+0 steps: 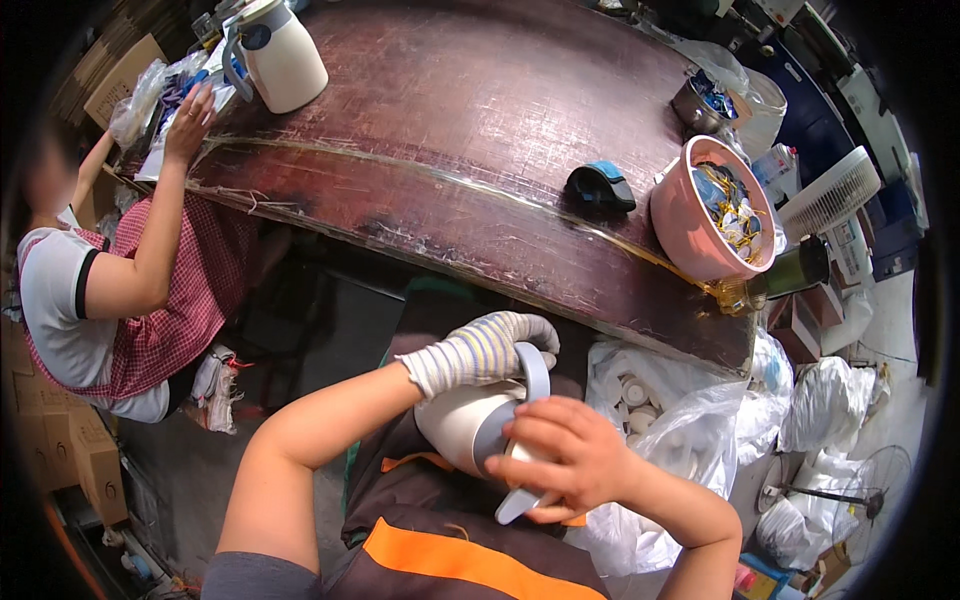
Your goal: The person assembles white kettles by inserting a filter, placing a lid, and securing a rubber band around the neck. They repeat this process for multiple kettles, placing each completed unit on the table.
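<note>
Across my lap lies a cream thermos jug (450, 425) with a grey-blue collar and handle (533, 372), its top tilted toward my right. My left hand (490, 350), in a striped knit glove, is closed over the jug's far side beside the handle; its fingertips are partly hidden. With bare fingers curled over the jug's top end, my right hand (570, 455) grips it and covers most of the lid. A grey spout-like piece (517, 505) sticks out below that hand. Another cream jug (285, 65) stands upright on the table's far left.
A worn dark-red table (430, 130) spans ahead. On its right are a pink bucket (675, 215) of small parts, a dark cap-like item (600, 187) and a metal bowl (690, 108). A plastic bag (690, 420) of round pieces sits at right. A co-worker (150, 270) sits left.
</note>
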Demonstrator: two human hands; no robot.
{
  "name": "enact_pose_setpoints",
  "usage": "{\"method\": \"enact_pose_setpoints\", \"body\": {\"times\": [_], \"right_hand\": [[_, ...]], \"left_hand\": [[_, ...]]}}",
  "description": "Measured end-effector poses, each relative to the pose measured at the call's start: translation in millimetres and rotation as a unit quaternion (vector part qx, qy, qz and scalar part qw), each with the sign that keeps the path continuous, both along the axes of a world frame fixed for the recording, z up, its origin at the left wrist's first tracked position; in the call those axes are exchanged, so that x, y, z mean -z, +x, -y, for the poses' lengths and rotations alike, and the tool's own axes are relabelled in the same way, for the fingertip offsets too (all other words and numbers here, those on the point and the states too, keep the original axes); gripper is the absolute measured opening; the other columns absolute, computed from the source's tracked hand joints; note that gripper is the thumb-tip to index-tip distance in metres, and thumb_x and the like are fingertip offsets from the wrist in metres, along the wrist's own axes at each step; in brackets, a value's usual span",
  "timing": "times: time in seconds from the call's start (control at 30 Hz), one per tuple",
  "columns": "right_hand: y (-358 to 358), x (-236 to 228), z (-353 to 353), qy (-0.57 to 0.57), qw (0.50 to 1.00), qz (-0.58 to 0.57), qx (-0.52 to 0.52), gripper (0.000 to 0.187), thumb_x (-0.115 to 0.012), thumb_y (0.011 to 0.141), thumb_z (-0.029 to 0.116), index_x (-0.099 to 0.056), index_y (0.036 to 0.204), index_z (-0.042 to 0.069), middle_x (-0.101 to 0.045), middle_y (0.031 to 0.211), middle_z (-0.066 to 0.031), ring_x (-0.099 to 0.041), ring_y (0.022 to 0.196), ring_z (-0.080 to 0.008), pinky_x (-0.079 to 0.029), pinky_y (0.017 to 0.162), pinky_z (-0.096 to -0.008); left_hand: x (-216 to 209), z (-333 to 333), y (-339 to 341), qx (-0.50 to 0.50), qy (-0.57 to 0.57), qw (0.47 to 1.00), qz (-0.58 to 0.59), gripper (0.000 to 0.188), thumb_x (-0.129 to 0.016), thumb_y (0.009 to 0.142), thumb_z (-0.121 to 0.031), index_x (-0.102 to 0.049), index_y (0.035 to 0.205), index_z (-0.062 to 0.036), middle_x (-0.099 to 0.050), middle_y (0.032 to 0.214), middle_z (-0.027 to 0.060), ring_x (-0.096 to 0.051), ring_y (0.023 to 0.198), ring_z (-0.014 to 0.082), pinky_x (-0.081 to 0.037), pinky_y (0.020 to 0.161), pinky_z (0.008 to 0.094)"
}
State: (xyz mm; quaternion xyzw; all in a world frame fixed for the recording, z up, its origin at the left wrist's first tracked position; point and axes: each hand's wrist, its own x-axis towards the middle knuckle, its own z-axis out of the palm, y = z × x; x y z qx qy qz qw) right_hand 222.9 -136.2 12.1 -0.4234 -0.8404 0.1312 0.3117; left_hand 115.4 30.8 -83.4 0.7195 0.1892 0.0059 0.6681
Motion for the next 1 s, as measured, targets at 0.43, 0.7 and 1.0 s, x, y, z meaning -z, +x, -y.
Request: {"method": "enact_pose_setpoints", "body": {"times": [0.43,0.7,1.0], "right_hand": [[55.2,49.7,4.1,-0.122,0.949,-0.008,0.290,0.074,-0.057,0.086,0.055,-0.044,0.139,0.006,-0.042,0.144,-0.0212,-0.037,0.136,-0.0392,-0.020,0.114,-0.0484],[54.3,54.8,-14.0,-0.160,0.925,-0.067,0.339,0.063,-0.063,0.081,0.046,-0.054,0.127,0.003,-0.056,0.121,-0.0198,-0.053,0.112,-0.0368,-0.038,0.100,-0.0461],[8.8,3.7,12.2,-0.084,0.987,0.048,0.131,0.079,-0.056,0.079,0.071,-0.051,0.137,0.019,-0.043,0.141,-0.0216,-0.037,0.135,-0.0395,-0.029,0.106,-0.0579]], "left_hand": [[-41.2,13.2,-38.1,0.043,0.148,0.988,-0.010,0.036,-0.071,0.080,-0.028,-0.066,0.107,-0.0037,-0.069,0.093,0.0173,-0.068,0.088,0.0264,-0.052,0.080,0.0342],[-61.8,31.9,-45.9,0.050,0.148,0.988,0.014,0.042,-0.070,0.081,-0.028,-0.061,0.113,-0.0026,-0.068,0.093,0.0173,-0.068,0.087,0.0279,-0.053,0.078,0.0359],[0.9,-14.6,-31.9,-0.125,0.007,0.991,0.052,0.028,-0.072,0.081,-0.006,-0.064,0.108,-0.0046,-0.066,0.096,0.0017,-0.060,0.091,0.0110,-0.050,0.082,0.0271]]}}
